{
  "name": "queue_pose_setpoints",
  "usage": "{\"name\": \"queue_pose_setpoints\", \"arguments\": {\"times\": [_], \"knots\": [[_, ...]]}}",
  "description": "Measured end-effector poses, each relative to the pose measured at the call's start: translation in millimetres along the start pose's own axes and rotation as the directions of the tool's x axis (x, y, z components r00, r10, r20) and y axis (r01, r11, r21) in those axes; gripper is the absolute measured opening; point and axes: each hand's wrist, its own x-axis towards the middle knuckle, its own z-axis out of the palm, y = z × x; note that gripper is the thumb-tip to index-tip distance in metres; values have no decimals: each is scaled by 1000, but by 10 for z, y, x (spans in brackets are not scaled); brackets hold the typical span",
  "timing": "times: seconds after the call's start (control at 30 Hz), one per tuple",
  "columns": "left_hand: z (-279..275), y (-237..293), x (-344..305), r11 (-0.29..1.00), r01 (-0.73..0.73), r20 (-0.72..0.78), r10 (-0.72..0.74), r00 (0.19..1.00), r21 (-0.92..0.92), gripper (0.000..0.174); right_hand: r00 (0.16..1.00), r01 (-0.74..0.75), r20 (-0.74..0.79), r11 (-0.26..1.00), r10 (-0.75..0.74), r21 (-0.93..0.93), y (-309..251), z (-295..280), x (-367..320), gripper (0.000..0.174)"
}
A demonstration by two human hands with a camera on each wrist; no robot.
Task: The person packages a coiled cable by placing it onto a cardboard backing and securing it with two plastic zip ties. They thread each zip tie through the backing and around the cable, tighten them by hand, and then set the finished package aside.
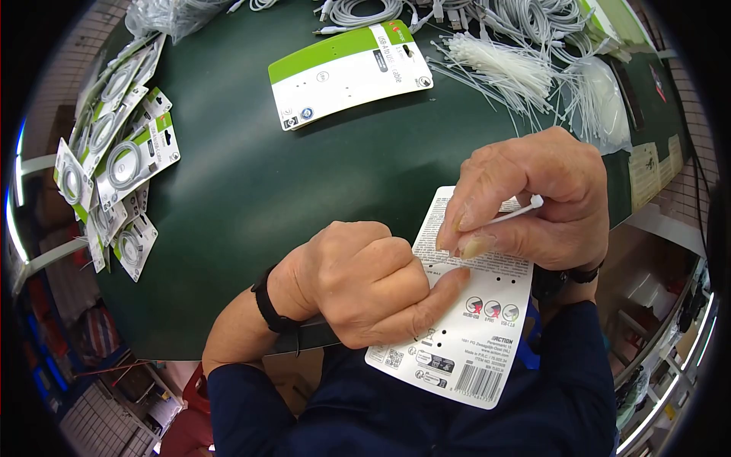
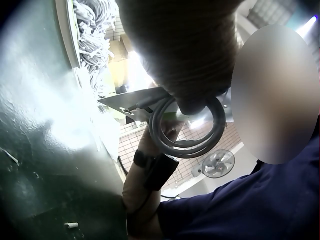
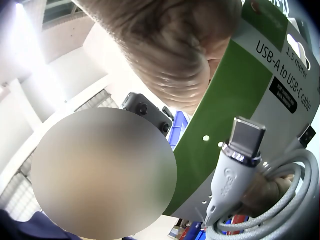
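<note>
A white printed packaging card (image 1: 476,335) is tilted near the body, its text side facing up. My left hand (image 1: 365,282) grips the card at its left edge, fingers curled, with the index finger lying along the printed side. On the card's underside a grey coiled USB cable (image 2: 156,132) is looped around a finger of that hand. The cable's USB-C plug (image 3: 230,180) lies against the green and white front. Over the card's upper half, my right hand (image 1: 544,194) pinches a white cable tie (image 1: 514,214) between thumb and index finger, its head sticking up.
Another green and white card (image 1: 335,80) lies on the dark green table (image 1: 228,228). Packed cable cards (image 1: 122,167) are heaped at the left. Loose cable ties (image 1: 495,72), bundled cables (image 1: 373,11) and a clear bag (image 1: 601,99) crowd the far side.
</note>
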Motion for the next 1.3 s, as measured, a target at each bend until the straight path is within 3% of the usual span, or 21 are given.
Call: {"name": "queue_pose_setpoints", "arguments": {"times": [0.27,0.53,0.73,0.83,0.93,1.03,1.07,1.13,1.17,1.27,1.3], "knots": [[17,-1,-4,1000,-3,-15,3,1000,15,47,997,-35,63,998,39,-59,-24,-14,15,14],[26,-3,-26,1000,14,-5,-15,1000,-18,48,944,-108,307,993,116,-43,-9,-85,45,15],[6,-6,-3,1000,12,-25,-11,1000,16,50,934,-148,324,989,149,-27,-16,-144,51,11],[-15,-22,-14,999,33,-22,-33,999,5,49,952,-124,287,991,106,48,38,-126,43,13],[-33,-31,0,998,67,-32,-68,997,-16,46,972,-105,213,994,101,5,32,-141,46,15],[-16,-76,63,990,135,-98,-139,985,-52,42,986,-149,-46,977,158,150,-20,-99,29,25],[10,-97,95,983,169,-142,-177,974,-67,41,981,-93,-145,968,129,234,14,-93,19,34],[33,-165,81,963,253,-221,-268,938,-97,40,912,65,-410,989,-5,131,44,-93,40,31],[52,-150,78,931,357,-261,-365,894,-79,31,854,130,-511,991,-98,26,92,-113,36,29],[256,-218,5,720,573,-380,-694,612,-391,25,707,257,-662,963,-247,-85,163,-153,30,24],[225,-230,50,597,571,-333,-797,504,-564,23,716,279,-611,941,-337,-193,190,-161,23,24]]}}
